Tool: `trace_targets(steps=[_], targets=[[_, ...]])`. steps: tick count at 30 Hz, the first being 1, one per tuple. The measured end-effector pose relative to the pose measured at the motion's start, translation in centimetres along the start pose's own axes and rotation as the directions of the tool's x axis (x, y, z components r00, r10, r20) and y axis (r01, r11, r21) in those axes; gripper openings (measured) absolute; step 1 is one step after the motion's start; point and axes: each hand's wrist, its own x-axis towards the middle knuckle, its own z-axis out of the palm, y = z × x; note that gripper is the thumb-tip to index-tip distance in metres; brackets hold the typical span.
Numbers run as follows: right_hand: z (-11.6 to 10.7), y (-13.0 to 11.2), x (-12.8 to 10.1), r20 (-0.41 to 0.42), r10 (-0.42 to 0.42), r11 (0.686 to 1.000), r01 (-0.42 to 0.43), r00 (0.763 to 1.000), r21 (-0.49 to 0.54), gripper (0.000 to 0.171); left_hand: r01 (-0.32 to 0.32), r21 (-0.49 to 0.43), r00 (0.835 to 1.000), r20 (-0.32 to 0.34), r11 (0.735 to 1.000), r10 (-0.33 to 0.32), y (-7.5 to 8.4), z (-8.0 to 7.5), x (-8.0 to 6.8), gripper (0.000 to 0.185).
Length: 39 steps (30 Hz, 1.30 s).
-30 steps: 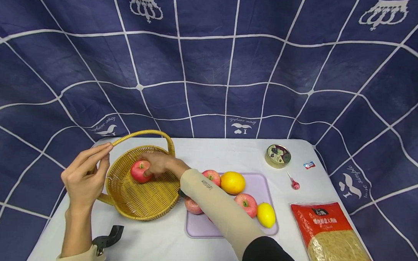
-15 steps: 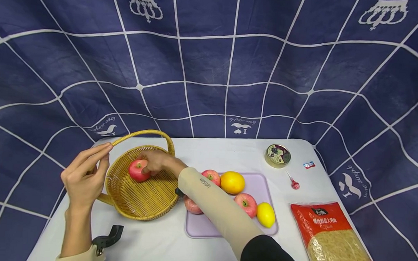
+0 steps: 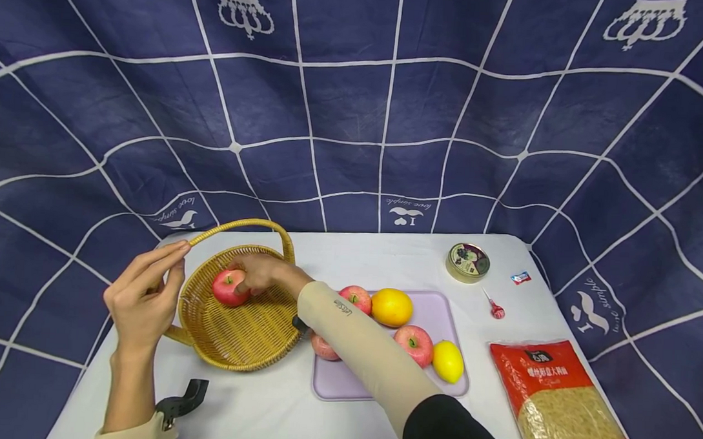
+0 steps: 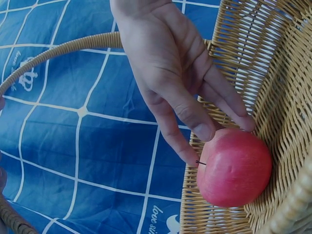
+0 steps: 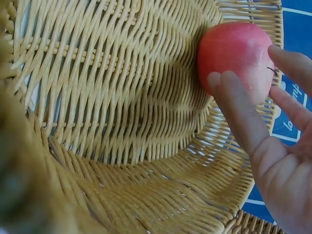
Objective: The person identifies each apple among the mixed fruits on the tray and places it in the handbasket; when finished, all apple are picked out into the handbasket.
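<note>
A yellow-brown wicker basket [image 3: 236, 345] stands on the left of the white table, its arched handle [image 3: 245, 222] raised. My left hand [image 3: 144, 299] pinches the left part of that handle between thumb and fingertips. Inside the basket, near its left-back wall, sits a red apple [image 3: 227, 289]. My right hand [image 3: 261, 272] reaches in from the right and holds this apple. In the right wrist view the thumb and fingers [image 5: 239, 109] lie around the apple [image 5: 239, 58], its stem towards the palm. The left wrist view shows the apple [image 4: 236, 168] against the wicker, fingertips on its upper side.
Right of the basket, a lilac tray [image 3: 345, 390] bears several apples [image 3: 413, 344], an orange-yellow fruit [image 3: 392, 307] and a lemon [image 3: 448, 362], partly hidden by the right sleeve. Farther right are a round tin [image 3: 467, 262], a lollipop [image 3: 495, 309], a small wrapper [image 3: 520, 278] and a red food bag [image 3: 566, 401].
My right hand and the apple have shifted slightly left inside the basket, towards its wall. The left hand stays on the handle, and the basket has not moved.
</note>
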Motion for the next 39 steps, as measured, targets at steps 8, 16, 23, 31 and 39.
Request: trace_targets(steps=[8, 16, 23, 31, 39], targets=[[-0.2, 0.2, -0.1, 0.008, -0.017, 1.0, 0.017, 1.0, -0.005, 0.06, -0.006, -0.005, 1.0, -0.001, 1.0, 0.006, 0.1, 0.0, 0.0, 0.011], [-0.8, 0.4, -0.5, 0.011, -0.071, 0.996, 0.072, 0.997, -0.047, 0.062, -0.012, -0.012, 1.0, -0.009, 1.0, 0.012, 0.1, 0.0, 0.0, 0.011], [-1.7, 0.6, -1.8, 0.005, -0.189, 0.965, 0.187, 0.982, -0.185, 0.062, -0.012, -0.013, 1.0, -0.007, 1.0, 0.011, 0.2, 0.0, 0.0, 0.011], [-3.5, 0.7, -5.3, 0.045, -0.288, 0.934, 0.291, 0.957, -0.206, 0.056, -0.011, -0.016, 1.0, -0.008, 1.0, 0.011, 0.3, 0.0, 0.1, 0.011], [-5.0, 1.1, -10.0, 0.059, -0.372, 0.897, 0.375, 0.926, -0.233, 0.049, -0.008, -0.008, 1.0, -0.009, 1.0, 0.008, 0.4, 0.0, 0.2, 0.011]])
